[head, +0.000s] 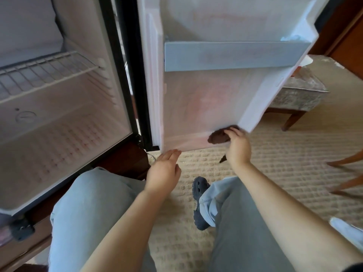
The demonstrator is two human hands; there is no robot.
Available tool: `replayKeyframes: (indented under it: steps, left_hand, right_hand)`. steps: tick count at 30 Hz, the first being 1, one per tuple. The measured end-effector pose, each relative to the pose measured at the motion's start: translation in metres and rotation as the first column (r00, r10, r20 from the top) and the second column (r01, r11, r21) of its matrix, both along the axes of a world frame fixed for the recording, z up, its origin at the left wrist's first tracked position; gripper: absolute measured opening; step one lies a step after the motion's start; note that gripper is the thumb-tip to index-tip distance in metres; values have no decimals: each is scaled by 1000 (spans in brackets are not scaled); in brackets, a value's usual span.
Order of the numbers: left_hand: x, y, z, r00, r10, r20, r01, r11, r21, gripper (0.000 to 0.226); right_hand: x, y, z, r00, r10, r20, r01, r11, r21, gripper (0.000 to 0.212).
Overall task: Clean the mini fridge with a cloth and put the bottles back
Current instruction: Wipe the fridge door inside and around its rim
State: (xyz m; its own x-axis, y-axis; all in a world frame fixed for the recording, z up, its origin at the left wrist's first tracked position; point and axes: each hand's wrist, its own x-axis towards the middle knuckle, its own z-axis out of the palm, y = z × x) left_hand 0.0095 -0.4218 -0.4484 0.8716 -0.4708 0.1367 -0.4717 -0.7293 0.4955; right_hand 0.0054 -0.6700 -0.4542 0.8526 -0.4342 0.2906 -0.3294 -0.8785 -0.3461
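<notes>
Fingers (234, 132) of right hand (238, 148) curled over brown cloth (217, 138), pressed low on open fridge door (196, 105). Left hand (165, 169) flat, fingers straight, seemingly touching door's bottom edge; blurred.

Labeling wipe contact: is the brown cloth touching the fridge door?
Touching. In the head view the right hand holds the brown cloth against the lower inner panel of the fridge door, with no gap showing.
</notes>
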Motion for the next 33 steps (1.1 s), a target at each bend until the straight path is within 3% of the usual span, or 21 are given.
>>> replayKeyframes:
  steps: [3,6,13,17,24,30,33]
  left_hand:
    - [0,14,8,996,75,47,-71,995,-70,35]
    - [5,28,8,985,157,74,-149,983,-103,30]
    - [8,40,6,973,212,87,-200,971,-131,28]
    - [10,40,6,974,198,108,-184,975,-125,27]
    - [18,34,11,968,214,132,-189,965,-181,27]
    - [20,26,16,967,213,139,-180,960,-213,36]
    - [27,25,20,955,293,45,-276,934,-227,40]
  right_hand:
    - [19,46,6,994,36,103,-40,999,35,39]
    - [35,88,10,987,118,113,-127,989,74,35]
    - [68,123,34,956,281,-88,-227,892,391,34]
    - [70,115,47,933,321,-163,-241,893,380,42]
    - [55,121,39,945,312,-103,-257,897,360,34]
    - [29,105,33,883,442,-158,-369,861,349,32]
    - [20,73,36,940,301,-159,-268,943,199,37]
